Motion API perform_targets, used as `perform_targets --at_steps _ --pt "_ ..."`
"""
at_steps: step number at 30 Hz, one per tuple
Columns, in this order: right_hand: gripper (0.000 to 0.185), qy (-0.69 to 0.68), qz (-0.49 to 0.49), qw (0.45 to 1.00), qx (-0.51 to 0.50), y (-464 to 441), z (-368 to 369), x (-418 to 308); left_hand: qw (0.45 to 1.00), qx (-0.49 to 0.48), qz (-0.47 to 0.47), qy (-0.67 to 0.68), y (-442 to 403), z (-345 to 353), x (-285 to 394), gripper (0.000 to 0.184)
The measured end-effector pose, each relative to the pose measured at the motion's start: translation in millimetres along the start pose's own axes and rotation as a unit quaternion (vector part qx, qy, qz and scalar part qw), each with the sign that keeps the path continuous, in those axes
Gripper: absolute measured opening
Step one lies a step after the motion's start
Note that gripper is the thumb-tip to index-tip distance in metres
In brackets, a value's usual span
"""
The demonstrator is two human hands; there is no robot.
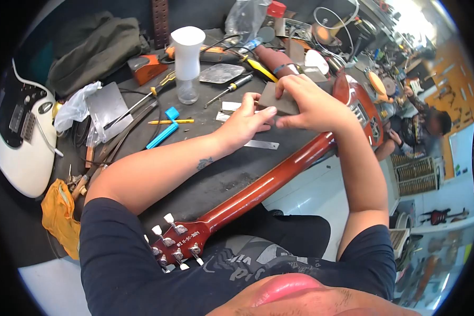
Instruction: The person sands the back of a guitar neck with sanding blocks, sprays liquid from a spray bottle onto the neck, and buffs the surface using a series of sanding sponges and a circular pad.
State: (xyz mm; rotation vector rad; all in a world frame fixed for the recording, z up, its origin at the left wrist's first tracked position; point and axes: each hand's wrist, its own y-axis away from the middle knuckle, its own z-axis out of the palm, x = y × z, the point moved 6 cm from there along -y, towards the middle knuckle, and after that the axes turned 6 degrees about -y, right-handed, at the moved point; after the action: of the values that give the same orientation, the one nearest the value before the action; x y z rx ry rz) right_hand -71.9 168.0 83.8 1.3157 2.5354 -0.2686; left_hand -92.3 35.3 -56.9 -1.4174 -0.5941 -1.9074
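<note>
A grey-brown rectangular block (273, 98), like a sanding block, is held over the bench. My right hand (313, 105) curls over its right side, fingers and thumb gripping it. At the block's left edge, my left hand (245, 122) has its fingers bent and thumb tip close to the right hand. Whatever lies between the left fingers is small and mostly hidden. A red-brown guitar (271, 181) lies diagonally below both hands, back of the neck up, its headstock with white-knobbed tuners near my body. Under the hands is a small metal ruler (262, 144).
On the bench lie a blue string winder (163, 134), a pencil (169, 121), a screwdriver (229, 90) and a white-topped bottle (188, 63). A white guitar (23, 131) stands at the left beside a yellow cloth (60, 216). Another person (421, 126) is at the far right.
</note>
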Motion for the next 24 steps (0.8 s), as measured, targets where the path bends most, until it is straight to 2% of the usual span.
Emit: perform_targets --at_steps 1,2,4,6,8,10,12,14,16,18,19,20,21,22,24 --pt "0.060 0.009 -0.033 0.999 -0.041 -8.8 -0.9 4.2 1.000 0.014 -0.011 0.018 0.5 -1.5 3.8 0.073" --pt "0.058 0.006 -0.075 0.994 -0.074 -23.1 -11.9 17.4 0.999 0.028 -0.021 0.038 -0.7 -5.2 5.0 0.075" --pt "0.050 -0.268 -0.021 0.962 -0.045 -75.8 -38.8 71.6 0.999 0.033 -0.021 0.024 -6.7 -12.4 1.7 0.077" --pt "0.056 -0.326 0.087 0.938 0.079 -134.3 -69.6 132.7 0.999 0.031 -0.018 -0.033 -4.5 -10.3 4.9 0.077" --pt "0.056 -0.244 0.204 0.928 0.195 -187.4 -62.1 233.6 0.993 0.026 0.012 -0.118 -4.0 -7.9 2.0 0.074" --pt "0.044 -0.027 0.325 0.937 0.127 -217.4 -44.5 284.1 0.991 0.035 0.024 -0.125 -2.2 -8.3 3.2 0.075" --pt "0.048 0.006 0.343 0.930 0.133 -242.7 -27.4 323.8 0.985 0.051 0.054 -0.155 -4.3 -11.4 1.0 0.076" --pt "0.044 0.041 0.396 0.910 0.116 -249.8 -21.2 331.2 0.985 0.046 0.041 -0.162 -1.0 -7.9 5.7 0.077" --pt "0.041 0.022 0.424 0.894 0.141 -251.0 -10.4 345.9 0.993 0.027 -0.014 -0.113 0.6 -5.4 6.0 0.079" --pt "0.037 0.128 0.383 0.908 0.109 -255.4 -11.9 352.7 0.995 0.022 -0.027 -0.098 3.8 -5.8 11.5 0.079" --pt "0.035 0.008 0.449 0.885 0.126 -247.7 -7.3 354.2 0.996 0.021 -0.020 -0.084 2.3 -6.4 13.2 0.079" --pt "0.036 0.127 0.414 0.895 0.106 -251.4 -16.8 352.0 0.997 0.020 -0.016 -0.069 2.5 -6.3 13.0 0.079" --pt "0.039 0.138 0.396 0.902 0.100 -249.8 -26.6 346.8 0.998 0.016 -0.015 -0.053 5.2 -6.2 10.6 0.079" --pt "0.041 -0.063 0.431 0.874 0.213 -225.7 -33.7 320.0 0.998 0.019 -0.020 -0.058 6.8 -8.6 9.8 0.079" --pt "0.042 -0.070 0.389 0.883 0.252 -192.4 -61.2 274.8 0.997 0.015 -0.022 -0.072 7.5 -6.4 12.9 0.078"
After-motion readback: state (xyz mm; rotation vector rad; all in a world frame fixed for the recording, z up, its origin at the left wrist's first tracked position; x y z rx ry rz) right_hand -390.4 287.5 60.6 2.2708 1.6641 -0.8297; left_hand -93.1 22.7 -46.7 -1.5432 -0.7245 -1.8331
